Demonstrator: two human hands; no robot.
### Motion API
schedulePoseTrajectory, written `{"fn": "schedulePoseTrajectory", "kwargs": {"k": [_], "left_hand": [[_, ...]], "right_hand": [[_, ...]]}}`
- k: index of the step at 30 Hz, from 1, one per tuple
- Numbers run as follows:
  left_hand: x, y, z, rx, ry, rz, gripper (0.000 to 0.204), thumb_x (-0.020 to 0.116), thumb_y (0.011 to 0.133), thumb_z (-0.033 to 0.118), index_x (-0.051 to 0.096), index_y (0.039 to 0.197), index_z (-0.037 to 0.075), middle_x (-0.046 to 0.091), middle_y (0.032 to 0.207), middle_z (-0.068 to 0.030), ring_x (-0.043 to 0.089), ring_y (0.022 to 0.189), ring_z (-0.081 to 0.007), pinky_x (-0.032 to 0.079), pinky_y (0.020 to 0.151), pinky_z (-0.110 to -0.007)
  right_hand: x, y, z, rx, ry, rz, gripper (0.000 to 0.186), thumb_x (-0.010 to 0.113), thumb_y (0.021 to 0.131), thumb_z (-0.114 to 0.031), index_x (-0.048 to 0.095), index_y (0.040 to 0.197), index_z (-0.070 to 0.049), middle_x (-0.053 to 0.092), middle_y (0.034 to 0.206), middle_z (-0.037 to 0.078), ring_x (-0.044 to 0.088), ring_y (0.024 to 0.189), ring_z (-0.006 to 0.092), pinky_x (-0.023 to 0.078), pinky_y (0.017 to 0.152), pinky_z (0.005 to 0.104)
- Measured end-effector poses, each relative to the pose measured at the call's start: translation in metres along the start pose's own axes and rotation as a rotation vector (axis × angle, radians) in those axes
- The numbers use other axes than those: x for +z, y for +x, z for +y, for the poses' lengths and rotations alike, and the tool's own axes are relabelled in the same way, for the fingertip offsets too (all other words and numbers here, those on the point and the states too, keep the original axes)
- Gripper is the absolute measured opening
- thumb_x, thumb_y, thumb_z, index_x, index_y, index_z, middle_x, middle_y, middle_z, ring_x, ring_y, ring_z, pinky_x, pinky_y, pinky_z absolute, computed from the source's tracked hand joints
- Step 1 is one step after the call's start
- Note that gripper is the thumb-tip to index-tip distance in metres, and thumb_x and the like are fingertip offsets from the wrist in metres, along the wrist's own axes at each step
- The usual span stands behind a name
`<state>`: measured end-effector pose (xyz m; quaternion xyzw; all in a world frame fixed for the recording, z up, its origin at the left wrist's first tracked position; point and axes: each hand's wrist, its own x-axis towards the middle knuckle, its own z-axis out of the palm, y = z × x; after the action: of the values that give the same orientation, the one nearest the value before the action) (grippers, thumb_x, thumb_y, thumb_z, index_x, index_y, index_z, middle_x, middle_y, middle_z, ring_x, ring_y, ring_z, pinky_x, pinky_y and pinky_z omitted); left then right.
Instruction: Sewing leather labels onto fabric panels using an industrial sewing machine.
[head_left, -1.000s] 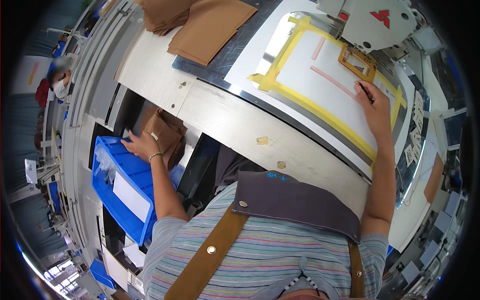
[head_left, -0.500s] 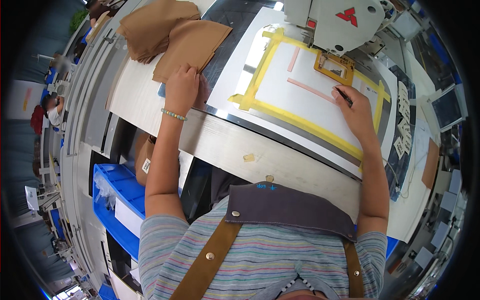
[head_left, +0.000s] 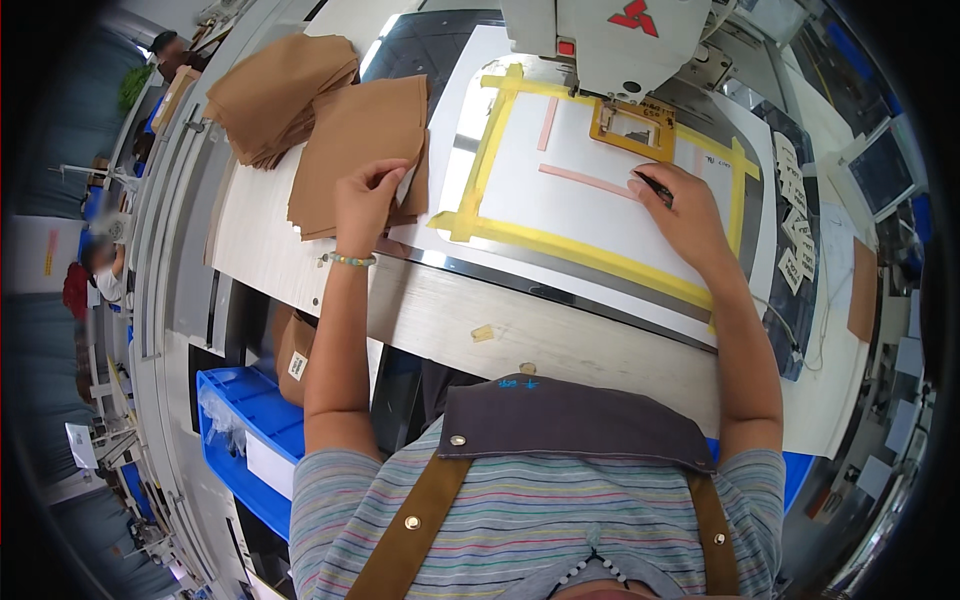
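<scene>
My left hand (head_left: 372,195), fingertips pinched, grips the right part of the top sheet of a brown stack (head_left: 340,130). A second brown stack (head_left: 270,90) lies behind it to the left. My right hand (head_left: 675,210) is closed on a small black tool (head_left: 655,186), perhaps tweezers, over a white sheet (head_left: 590,230) framed with yellow tape (head_left: 600,266). Pink strips (head_left: 580,178) lie on that sheet, one beside the tool. A yellow metal frame (head_left: 665,135) sits just beyond my right hand, under the white machine head (head_left: 628,45).
A blue bin (head_left: 240,467) with plastic bags and paper sits at lower left, beside brown pieces (head_left: 293,340) below the worktop. Paper labels (head_left: 795,250) lie at the right, near a screen (head_left: 876,165). Two other people (head_left: 175,62) (head_left: 112,262) are at stations far left.
My left hand has moved from beside the blue bin up to the brown stack and now pinches it. My right hand stays on the tool over the white sheet; the view has shifted.
</scene>
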<state>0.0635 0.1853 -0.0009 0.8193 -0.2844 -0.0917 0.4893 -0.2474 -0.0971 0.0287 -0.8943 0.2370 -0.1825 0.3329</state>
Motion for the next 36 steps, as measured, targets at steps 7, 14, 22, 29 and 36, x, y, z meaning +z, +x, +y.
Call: {"fn": "schedulePoseTrajectory", "kwargs": {"k": [7, 14, 22, 29, 36], "left_hand": [[-0.018, 0.029, 0.006, -0.082, -0.446, 0.237, 0.016, 0.071, 0.101, 0.012, 0.076, 0.112, 0.002, 0.069, 0.091, 0.0016, 0.05, 0.061, -0.0005, 0.034, 0.047, -0.021], [0.049, 0.067, 0.068, 0.431, -0.259, 0.147, 0.014, 0.068, 0.101, 0.008, 0.072, 0.113, 0.001, 0.072, 0.098, -0.001, 0.065, 0.088, -0.0075, 0.053, 0.082, -0.024], [0.133, 0.04, 0.064, 0.125, -0.576, -0.515, 0.026, 0.06, 0.107, 0.004, 0.064, 0.131, -0.003, 0.073, 0.116, -0.0085, 0.069, 0.109, -0.0148, 0.055, 0.097, -0.028], [0.065, 0.035, 0.036, 0.524, 0.192, -0.261, 0.033, 0.06, 0.106, 0.01, 0.064, 0.139, 0.004, 0.07, 0.132, -0.0126, 0.066, 0.124, -0.0289, 0.053, 0.105, -0.039], [-0.014, 0.064, -0.05, 0.551, 0.847, -0.052, 0.049, 0.055, 0.108, 0.036, 0.059, 0.149, 0.01, 0.051, 0.161, -0.011, 0.041, 0.15, -0.0387, 0.03, 0.123, -0.05]], "right_hand": [[-0.006, 0.0, -0.01, -0.011, 0.008, 0.036, 0.035, 0.074, 0.098, -0.028, 0.072, 0.118, 0.0, 0.075, 0.108, 0.015, 0.07, 0.086, 0.0298, 0.055, 0.079, 0.0365], [-0.01, -0.001, -0.038, -0.135, -0.065, 0.0, 0.032, 0.076, 0.095, -0.028, 0.073, 0.119, -0.006, 0.072, 0.108, 0.011, 0.072, 0.09, 0.0267, 0.056, 0.078, 0.0373], [0.028, 0.016, -0.033, -0.572, -0.483, -0.055, 0.044, 0.071, 0.086, -0.003, 0.067, 0.13, -0.011, 0.066, 0.134, 0.002, 0.071, 0.101, 0.0228, 0.061, 0.072, 0.0338], [0.059, 0.035, -0.021, -0.748, -0.648, -0.031, 0.034, 0.07, 0.085, -0.004, 0.067, 0.12, -0.003, 0.069, 0.12, 0.005, 0.07, 0.095, 0.0187, 0.058, 0.066, 0.0294], [0.082, 0.044, -0.025, -0.784, -0.755, -0.011, 0.013, 0.074, 0.077, -0.003, 0.067, 0.088, -0.004, 0.065, 0.09, 0.007, 0.07, 0.084, 0.0186, 0.056, 0.049, 0.0324]]}}
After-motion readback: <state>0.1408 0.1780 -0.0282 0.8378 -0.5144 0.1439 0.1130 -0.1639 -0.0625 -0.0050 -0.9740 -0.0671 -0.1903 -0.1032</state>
